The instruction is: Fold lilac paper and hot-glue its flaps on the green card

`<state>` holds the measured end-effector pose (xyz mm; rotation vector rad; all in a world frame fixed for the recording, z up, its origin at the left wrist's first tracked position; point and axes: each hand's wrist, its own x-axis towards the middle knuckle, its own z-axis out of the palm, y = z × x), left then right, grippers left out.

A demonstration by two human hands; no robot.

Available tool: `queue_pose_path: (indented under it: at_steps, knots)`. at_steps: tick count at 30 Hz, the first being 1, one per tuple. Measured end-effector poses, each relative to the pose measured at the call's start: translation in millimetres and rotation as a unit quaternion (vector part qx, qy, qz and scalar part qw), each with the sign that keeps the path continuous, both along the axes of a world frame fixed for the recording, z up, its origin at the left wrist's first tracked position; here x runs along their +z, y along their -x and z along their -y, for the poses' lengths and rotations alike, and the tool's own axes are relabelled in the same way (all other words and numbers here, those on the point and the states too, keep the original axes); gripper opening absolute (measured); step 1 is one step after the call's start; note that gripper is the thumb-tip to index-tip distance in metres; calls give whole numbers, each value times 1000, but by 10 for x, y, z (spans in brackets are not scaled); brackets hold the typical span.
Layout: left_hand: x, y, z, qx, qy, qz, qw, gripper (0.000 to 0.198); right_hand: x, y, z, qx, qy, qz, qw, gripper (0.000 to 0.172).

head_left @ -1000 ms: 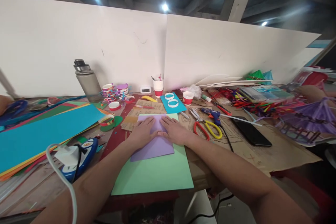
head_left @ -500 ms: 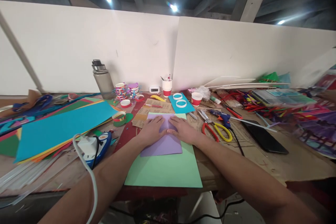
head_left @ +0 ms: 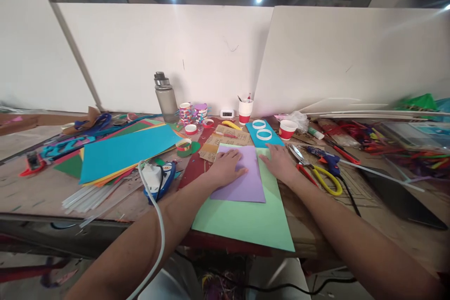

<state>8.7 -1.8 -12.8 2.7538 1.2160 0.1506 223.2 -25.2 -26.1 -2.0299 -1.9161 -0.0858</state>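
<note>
A purple sheet of paper (head_left: 242,190) lies over a larger light green sheet (head_left: 246,232) in front of me. My left hand (head_left: 228,167) rests flat on the purple sheet's left half, fingers stretched out and holding nothing. Off the purple sheet to its right, my right hand (head_left: 279,164) has its fingers spread at the green sheet's right edge. Its fingertips are close to a blue card (head_left: 276,141) that bears two white rings (head_left: 263,134). Beside the right wrist lie scissors with red and yellow handles (head_left: 326,180).
A glue gun (head_left: 326,161) and a black phone (head_left: 401,199) lie right. Left are stacked coloured sheets (head_left: 126,152) and a white plug (head_left: 153,178) whose cable crosses my left forearm. Behind stand a bottle (head_left: 166,101), a cup with pens (head_left: 245,111) and another paper cup (head_left: 287,130).
My right hand has left the purple sheet and moved right to the green sheet's edge. My left hand stays on the purple sheet. The camera view has turned left.
</note>
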Motion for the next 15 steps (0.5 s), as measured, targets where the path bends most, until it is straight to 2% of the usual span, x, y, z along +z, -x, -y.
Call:
queue_pose_path:
  at_steps: [6,8,11,15]
  knots:
    - [10,-5,34,1,6,6,1000,60,86,-250,-116,-85,-54,-30,994,54]
    - [-15,0,27,0,-3,13,1000,61,132,-322,-164,-122,-34,-56,990,57]
    - [-37,0,12,1,-7,21,1000,59,227,-375,-253,-160,36,-127,978,57]
    - [-6,-2,5,-2,-3,13,1000,56,340,-374,-411,-179,76,-191,962,49]
